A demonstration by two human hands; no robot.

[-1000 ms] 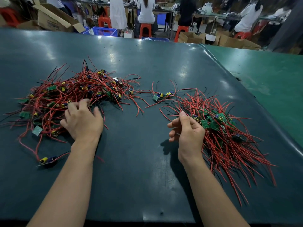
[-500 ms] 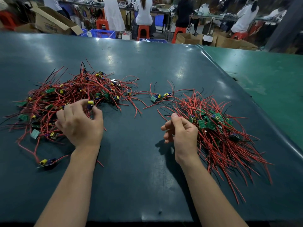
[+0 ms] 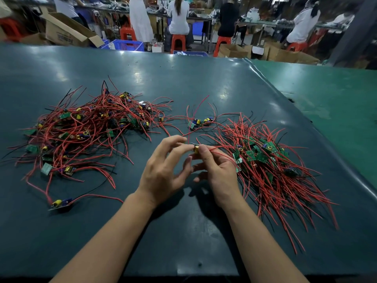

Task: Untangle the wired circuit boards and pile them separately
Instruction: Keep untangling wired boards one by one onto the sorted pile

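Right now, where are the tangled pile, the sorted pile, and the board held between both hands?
tangled pile (image 3: 89, 131), head view, middle of the red wires.
sorted pile (image 3: 263, 160), head view, green boards.
held board (image 3: 196, 149), head view, yellow part.

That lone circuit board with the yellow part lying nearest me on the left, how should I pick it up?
Pinch the lone circuit board by its flat board edges, from above and the near side. It lies apart from the tangled left pile, and its red wires trail rightwards and up towards that pile, so the near edge looks free.
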